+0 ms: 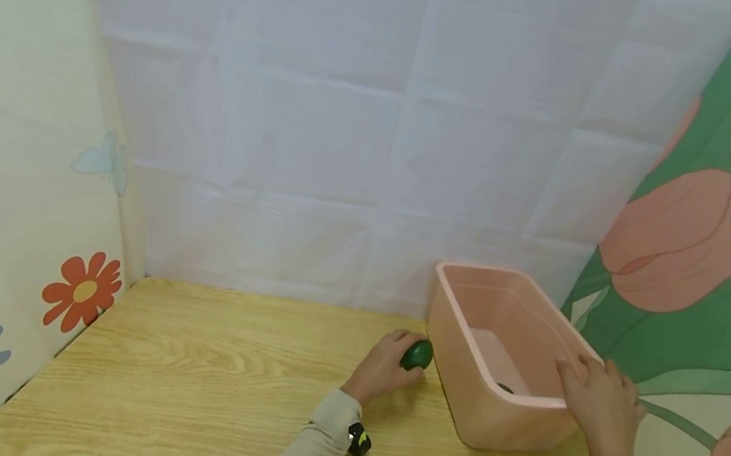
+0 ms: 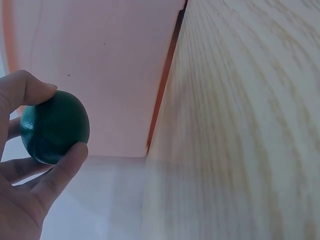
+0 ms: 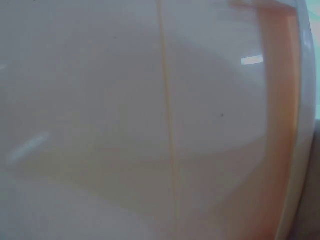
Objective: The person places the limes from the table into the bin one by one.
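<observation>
My left hand [image 1: 387, 366] holds a smooth, dark green, rounded object [image 1: 417, 355] between thumb and fingers, just left of a pink bin [image 1: 457, 373]. In the left wrist view the green ball-like object [image 2: 57, 127] shows between the thumb and fingertips, above the wooden surface and in front of the bin's side wall [image 2: 110, 75]. My right hand [image 1: 602, 409] grips the bin's rim at its near right corner. The right wrist view shows only the bin's wall [image 3: 115, 100] close up; no fingers are visible there.
Inside the bin lies a small dark thing [image 1: 505, 388], mostly hidden by the near wall. The bin stands on a wood-grain table [image 1: 204, 389]. A white sheet [image 1: 314, 142] hangs behind, with flower-patterned cloths on the left [image 1: 33, 115] and right [image 1: 691, 347].
</observation>
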`<action>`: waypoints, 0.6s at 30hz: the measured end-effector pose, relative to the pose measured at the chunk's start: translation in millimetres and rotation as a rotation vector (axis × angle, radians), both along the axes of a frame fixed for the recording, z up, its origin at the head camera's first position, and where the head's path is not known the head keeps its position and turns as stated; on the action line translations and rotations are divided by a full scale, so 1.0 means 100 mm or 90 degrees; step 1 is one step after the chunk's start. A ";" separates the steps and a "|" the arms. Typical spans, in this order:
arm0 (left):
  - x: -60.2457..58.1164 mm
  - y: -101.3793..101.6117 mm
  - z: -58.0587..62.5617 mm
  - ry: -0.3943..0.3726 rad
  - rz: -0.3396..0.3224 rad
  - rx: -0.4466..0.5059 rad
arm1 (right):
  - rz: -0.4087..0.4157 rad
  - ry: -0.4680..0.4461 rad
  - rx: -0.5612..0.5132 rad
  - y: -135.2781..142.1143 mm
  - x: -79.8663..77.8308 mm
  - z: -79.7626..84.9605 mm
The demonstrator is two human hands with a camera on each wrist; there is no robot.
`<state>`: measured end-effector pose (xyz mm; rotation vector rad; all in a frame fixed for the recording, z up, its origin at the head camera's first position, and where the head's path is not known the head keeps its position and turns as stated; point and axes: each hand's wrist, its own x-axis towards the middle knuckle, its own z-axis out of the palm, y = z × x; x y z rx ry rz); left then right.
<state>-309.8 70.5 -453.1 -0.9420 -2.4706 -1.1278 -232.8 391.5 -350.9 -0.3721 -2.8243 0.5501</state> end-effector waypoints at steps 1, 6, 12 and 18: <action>0.00 0.00 0.00 0.001 -0.001 0.002 | 0.001 -0.002 -0.001 0.00 0.00 0.00; -0.01 0.00 0.00 0.038 -0.011 0.017 | 0.003 -0.001 -0.001 0.01 0.00 -0.01; 0.00 -0.01 0.03 0.061 -0.024 0.045 | 0.006 0.001 -0.001 0.00 0.00 0.00; 0.00 -0.01 0.05 0.082 -0.034 0.058 | 0.004 -0.005 0.002 -0.01 0.01 0.01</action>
